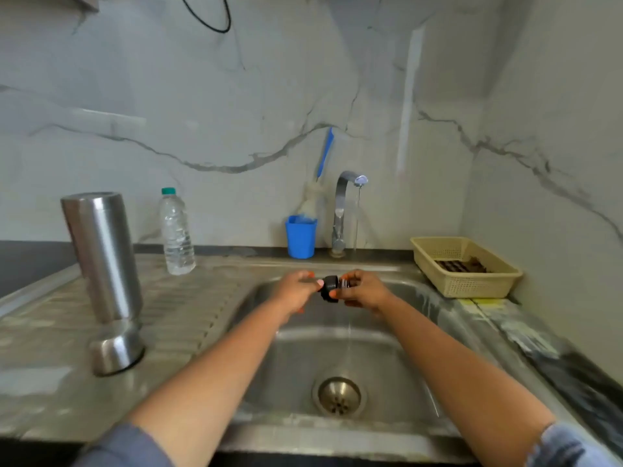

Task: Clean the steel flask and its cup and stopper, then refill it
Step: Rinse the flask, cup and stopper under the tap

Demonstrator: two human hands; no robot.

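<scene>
Both hands hold the black stopper (pixel 329 288) over the sink (pixel 397 332), under the tap (pixel 347 203) stream: left hand (pixel 296 286) and right hand (pixel 365 288) each grasp it by the fingertips. Best to turn it slowly so water reaches every groove. The flask (pixel 101 261) stands inverted on the desk.

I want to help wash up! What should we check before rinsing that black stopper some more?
1. Tap running: ok, thin stream.
2. Stopper held by both hands, left hand and right hand: ok.
3. Stopper over the sink: ok.
4. Stopper under the stream: cannot tell.
5. Flask out of the way, upside down on the drainboard: ok.
6. Drain open: ok.
</scene>
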